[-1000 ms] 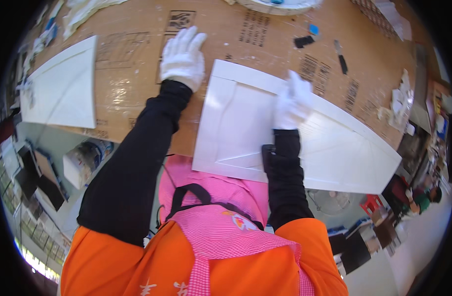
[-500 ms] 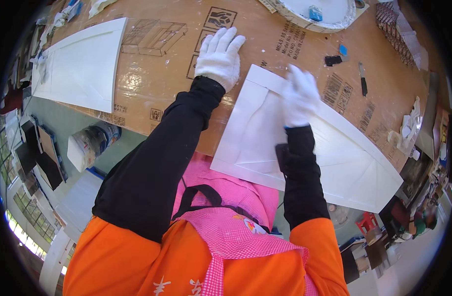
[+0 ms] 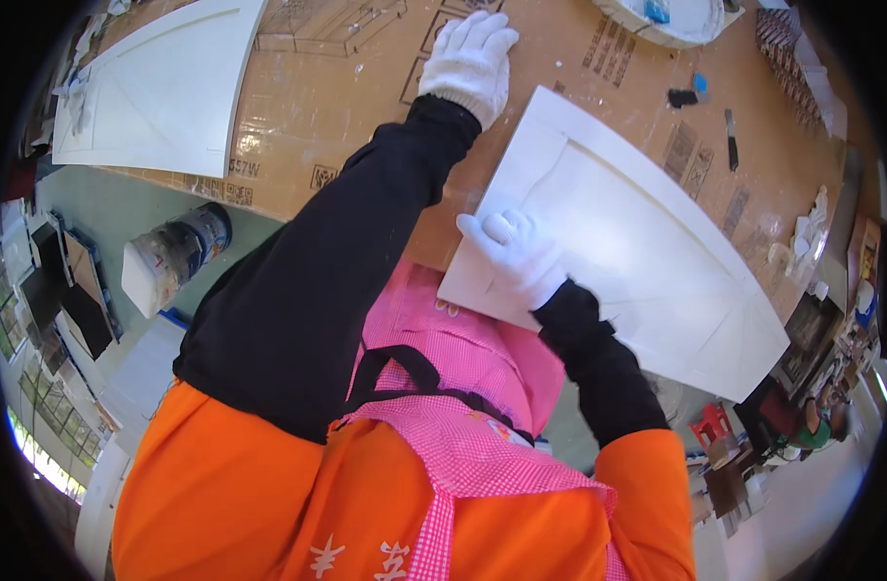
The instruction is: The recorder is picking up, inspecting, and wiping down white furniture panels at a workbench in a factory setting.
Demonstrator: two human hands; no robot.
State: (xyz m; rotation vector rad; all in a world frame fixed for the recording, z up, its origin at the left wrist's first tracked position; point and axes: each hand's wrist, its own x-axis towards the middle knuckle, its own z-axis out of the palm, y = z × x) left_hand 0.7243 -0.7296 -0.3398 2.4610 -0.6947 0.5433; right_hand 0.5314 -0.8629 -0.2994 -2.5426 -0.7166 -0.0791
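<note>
White panel under right hand, fingers curled on it, left hand flat on cardboard

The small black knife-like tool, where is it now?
In the head view, the black tool lies on the cardboard-covered table, upper right, beyond the white panel under the right hand.

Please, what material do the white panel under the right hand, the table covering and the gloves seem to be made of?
The white panel looks like painted or primed wood or fibreboard: matt white, rigid, with a routed recessed frame. The table covering looks like corrugated cardboard: brown, matt, with printed box markings. The gloves on the left hand and the right hand look like knitted white cotton, with a ribbed cuff visible.
</note>
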